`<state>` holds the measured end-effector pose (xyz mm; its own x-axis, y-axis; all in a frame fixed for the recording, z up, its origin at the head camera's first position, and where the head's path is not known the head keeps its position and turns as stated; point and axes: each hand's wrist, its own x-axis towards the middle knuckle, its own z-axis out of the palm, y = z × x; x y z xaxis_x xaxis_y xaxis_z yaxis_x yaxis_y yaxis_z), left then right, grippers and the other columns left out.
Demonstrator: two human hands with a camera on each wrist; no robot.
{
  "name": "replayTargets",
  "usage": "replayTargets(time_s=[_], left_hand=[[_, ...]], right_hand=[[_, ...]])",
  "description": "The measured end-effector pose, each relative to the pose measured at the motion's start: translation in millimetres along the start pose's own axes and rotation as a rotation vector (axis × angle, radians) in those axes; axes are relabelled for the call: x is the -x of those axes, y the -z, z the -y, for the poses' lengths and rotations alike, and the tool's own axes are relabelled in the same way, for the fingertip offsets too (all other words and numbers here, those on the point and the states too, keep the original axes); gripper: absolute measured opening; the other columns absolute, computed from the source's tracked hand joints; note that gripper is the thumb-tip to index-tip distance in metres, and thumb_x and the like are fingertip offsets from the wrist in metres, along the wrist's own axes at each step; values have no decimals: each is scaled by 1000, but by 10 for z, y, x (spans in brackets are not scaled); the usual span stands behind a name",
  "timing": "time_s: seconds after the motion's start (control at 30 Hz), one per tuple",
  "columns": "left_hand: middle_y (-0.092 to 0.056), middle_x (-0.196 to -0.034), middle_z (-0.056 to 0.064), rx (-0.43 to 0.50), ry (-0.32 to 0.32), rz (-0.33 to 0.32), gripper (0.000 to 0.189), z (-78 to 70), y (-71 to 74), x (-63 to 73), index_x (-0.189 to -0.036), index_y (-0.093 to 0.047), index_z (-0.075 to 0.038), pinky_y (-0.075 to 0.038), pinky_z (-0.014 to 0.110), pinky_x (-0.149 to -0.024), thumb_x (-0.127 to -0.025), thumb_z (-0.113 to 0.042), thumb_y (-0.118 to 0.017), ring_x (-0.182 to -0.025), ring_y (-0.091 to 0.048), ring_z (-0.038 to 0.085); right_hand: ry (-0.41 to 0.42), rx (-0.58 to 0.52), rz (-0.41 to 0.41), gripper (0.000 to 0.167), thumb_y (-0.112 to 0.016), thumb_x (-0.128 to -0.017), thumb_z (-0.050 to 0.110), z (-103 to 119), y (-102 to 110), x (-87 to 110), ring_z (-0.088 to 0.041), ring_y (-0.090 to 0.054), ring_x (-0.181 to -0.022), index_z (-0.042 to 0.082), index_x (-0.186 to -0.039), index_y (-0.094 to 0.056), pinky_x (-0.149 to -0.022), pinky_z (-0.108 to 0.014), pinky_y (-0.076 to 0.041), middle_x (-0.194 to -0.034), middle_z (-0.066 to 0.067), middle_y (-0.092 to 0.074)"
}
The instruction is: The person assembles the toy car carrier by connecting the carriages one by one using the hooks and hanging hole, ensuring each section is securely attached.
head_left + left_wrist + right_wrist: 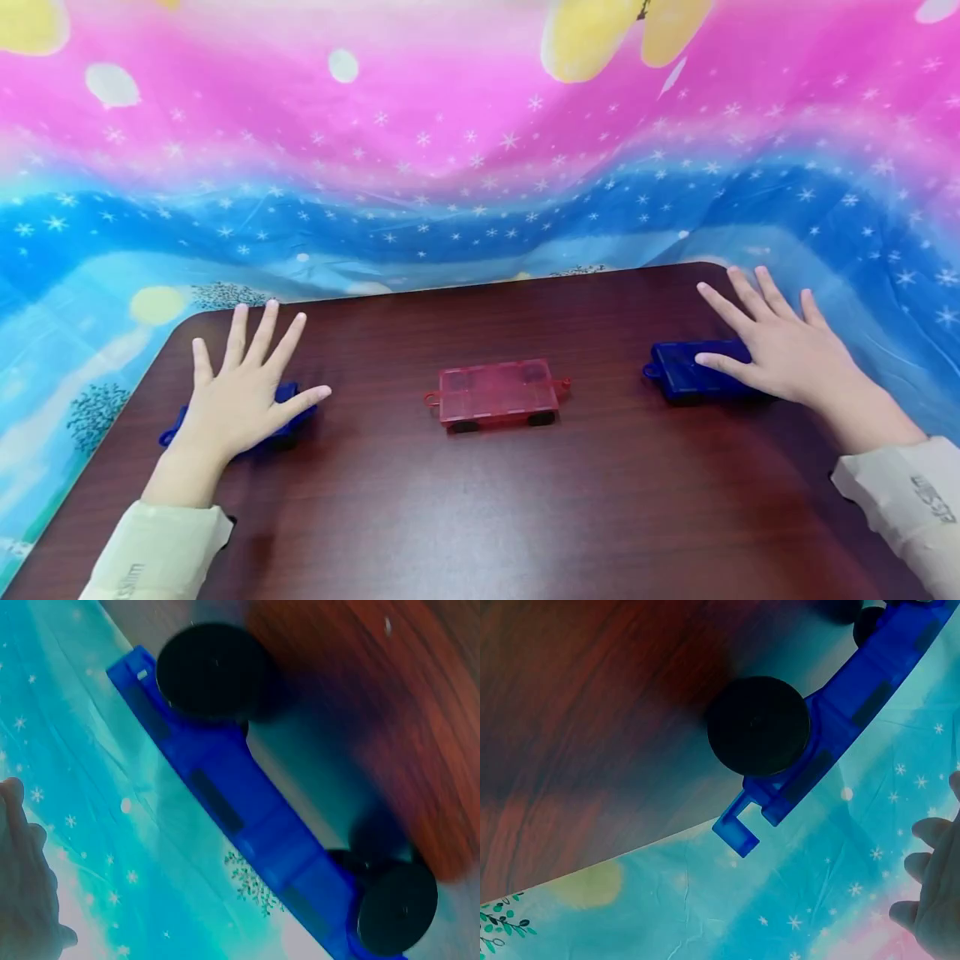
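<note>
Three flat toy car bases on wheels stand on the dark wooden table. My left hand (238,404), fingers spread, is held over the left blue car base (296,417) and hides most of it. That same blue base (247,802), with black wheels, fills the left wrist view. On the other side, my right hand (791,350) spreads its fingers above the right blue car base (693,368), covering its right end. The right wrist view shows this base (855,712) with its bent hitch. Between the hands sits a see-through red car base (495,392) with a hook at one end and a loop at the other.
The brown table (480,517) has rounded far corners. Behind it and along both sides hangs a pink and blue cloth (450,192) printed with snowflakes, meeting the table's far edge.
</note>
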<state>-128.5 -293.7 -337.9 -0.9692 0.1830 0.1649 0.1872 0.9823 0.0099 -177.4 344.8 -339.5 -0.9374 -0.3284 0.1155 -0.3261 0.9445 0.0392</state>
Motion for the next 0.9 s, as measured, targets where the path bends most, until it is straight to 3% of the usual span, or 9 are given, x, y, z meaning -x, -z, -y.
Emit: replayTargets(time_s=[0.43,0.73,0.9], left_hand=[[8,-169,0,68,-118,-27,100,-333,-85,-69,-161,0,-32,11,74,-113,-87,-72,-55,-154,21,27],[7,-169,-4,116,-193,-6,104,-546,-178,-160,-161,-1,-33,-5,75,-114,-84,-71,-60,-156,13,29],[2,-170,-3,143,-245,24,107,-679,-240,-222,-161,-1,-32,-8,73,-116,-82,-68,-65,-156,11,27]], right_hand=[[25,-87,73,95,-62,-91,58,-30,-25,127,-24,26,-151,33,-161,-2,-110,-66,24,-168,-7,10],[43,-165,136,94,-64,-91,53,-127,-165,237,-25,22,-152,34,-161,-5,-110,-67,23,-169,-9,4],[38,-191,148,95,-68,-89,53,-170,-215,286,-26,20,-153,34,-161,-7,-110,-69,21,-169,-11,0]])
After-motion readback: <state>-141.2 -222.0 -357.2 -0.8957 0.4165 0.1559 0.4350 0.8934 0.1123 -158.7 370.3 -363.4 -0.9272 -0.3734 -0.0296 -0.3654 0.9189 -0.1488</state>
